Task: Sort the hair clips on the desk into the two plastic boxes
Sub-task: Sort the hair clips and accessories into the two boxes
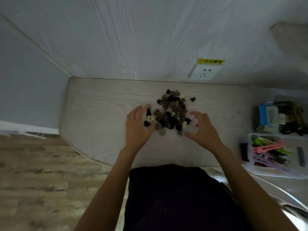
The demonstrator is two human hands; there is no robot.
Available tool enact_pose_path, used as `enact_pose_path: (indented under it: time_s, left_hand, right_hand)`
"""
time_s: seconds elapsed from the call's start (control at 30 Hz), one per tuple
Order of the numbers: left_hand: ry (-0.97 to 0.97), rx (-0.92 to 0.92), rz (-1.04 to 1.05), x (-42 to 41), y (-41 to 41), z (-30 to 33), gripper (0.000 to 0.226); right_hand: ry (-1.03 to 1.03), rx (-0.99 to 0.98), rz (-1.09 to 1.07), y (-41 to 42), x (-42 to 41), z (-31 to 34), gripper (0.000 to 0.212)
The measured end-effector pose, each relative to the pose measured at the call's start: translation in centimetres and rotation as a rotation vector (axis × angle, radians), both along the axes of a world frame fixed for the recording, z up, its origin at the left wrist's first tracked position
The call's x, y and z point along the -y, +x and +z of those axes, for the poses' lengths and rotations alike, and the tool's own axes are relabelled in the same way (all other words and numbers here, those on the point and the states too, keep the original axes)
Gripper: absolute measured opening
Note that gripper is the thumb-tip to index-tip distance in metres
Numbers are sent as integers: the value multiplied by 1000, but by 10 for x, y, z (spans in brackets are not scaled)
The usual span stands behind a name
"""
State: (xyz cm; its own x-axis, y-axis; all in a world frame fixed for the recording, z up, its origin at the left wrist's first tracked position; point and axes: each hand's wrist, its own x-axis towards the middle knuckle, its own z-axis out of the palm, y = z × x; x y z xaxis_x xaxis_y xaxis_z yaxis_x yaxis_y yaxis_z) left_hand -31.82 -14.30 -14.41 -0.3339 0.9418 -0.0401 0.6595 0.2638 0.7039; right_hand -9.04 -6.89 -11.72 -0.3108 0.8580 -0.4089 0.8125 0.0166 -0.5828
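Flanking the unsorted pile of hair clips [171,110] on the bench [100,114], your left hand [138,125] and right hand [202,129] are spread, gripping nothing yet.

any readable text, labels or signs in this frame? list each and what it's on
Yellow label above the wall socket: dark characters, too blurred to read.
Blue-and-white package in the far plastic box: has print, too small and blurred to read.
Near plastic box of long clips, pile of hair clips on the desk: no text visible.
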Motion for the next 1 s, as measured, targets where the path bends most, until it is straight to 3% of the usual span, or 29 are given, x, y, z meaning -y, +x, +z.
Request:
enact_pose_path:
  time_s: [0.07, 0.17, 0.27, 0.43, 0.73, 1.0]
  left_hand:
    - [-148, 63, 25, 14, 6, 0, 79]
    - [-275, 122, -15, 18, 28, -9, 97]
    - [-296, 43, -45, 7, 51, -15, 83]
    - [-311, -7, -128, -11, 61, -14, 55]
    - [-320, 389, -154, -22, 76, -7, 72]
    - [-114, 407, -145, -35, 91, 27, 56]
  right_hand:
    - [-67, 45, 22, -8, 15, -4, 83]
    - [-22, 40, 68, -26, 28, -17, 78]
    - [87, 3, 79, -35, 31, -26, 65]
    - [68, -134, 33, -39, 22, -24, 57]
    - [-247, -408, -108, -24, 1, -13, 47]
    - [-293, -623, -197, 3, -8, 22, 38]
